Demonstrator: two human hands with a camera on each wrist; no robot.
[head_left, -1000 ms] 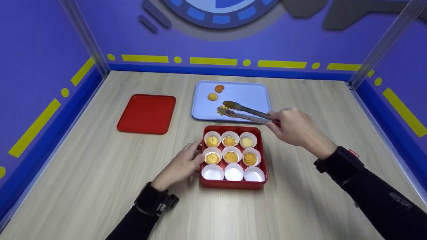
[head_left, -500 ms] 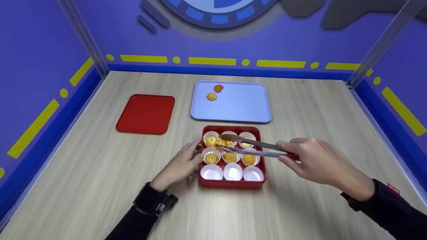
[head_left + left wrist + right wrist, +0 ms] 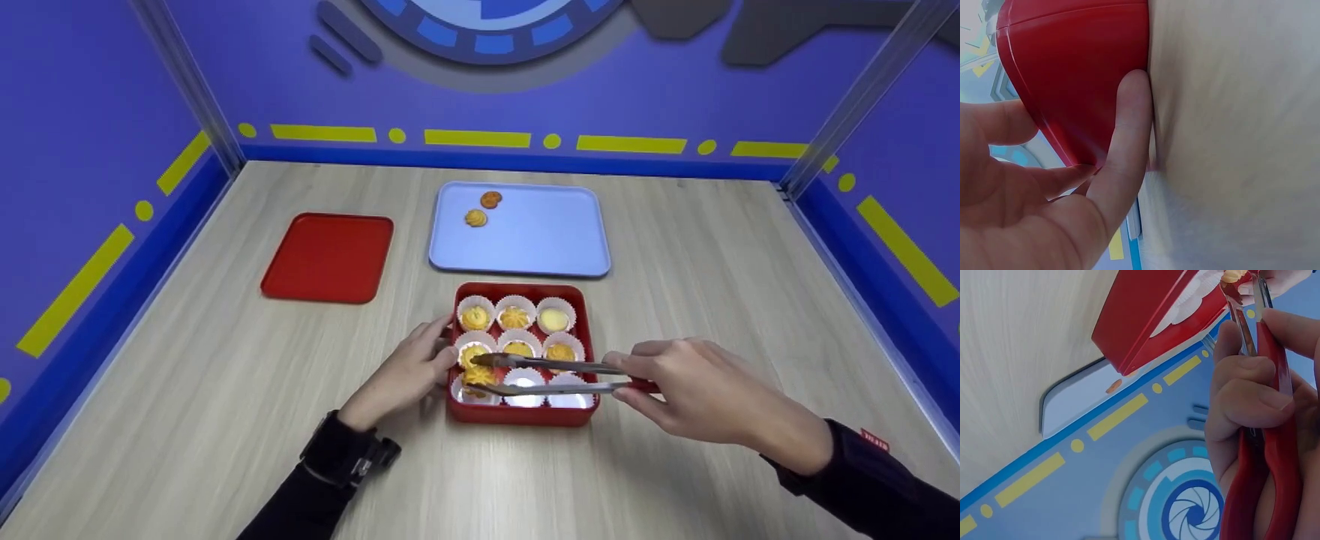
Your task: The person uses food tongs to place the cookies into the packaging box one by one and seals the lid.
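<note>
My right hand (image 3: 712, 390) holds metal tongs (image 3: 555, 364) with red handles, its fingers curled round them in the right wrist view. Between the tong tips is a golden piped cookie (image 3: 478, 377), over the front-left white paper cup in the red box (image 3: 525, 416). Whether the cookie touches the cup is unclear. Cookies sit in the cups of the back and middle rows; the front middle cup (image 3: 525, 376) and front right cup hold none. My left hand (image 3: 401, 379) rests its fingers against the box's left side, seen closer as a red wall (image 3: 1078, 73) in the left wrist view.
Behind the box lies a pale blue tray (image 3: 540, 232) with a round cookie (image 3: 475, 217) and a browner cookie (image 3: 491, 199) at its left. A flat red lid (image 3: 330, 259) lies to the left. Blue panels enclose the wooden table's back and sides.
The tongs have lifted a cookie from the tray, passed over the box's back rows and come down at its front-left cup. My left hand has stayed at the box's side.
</note>
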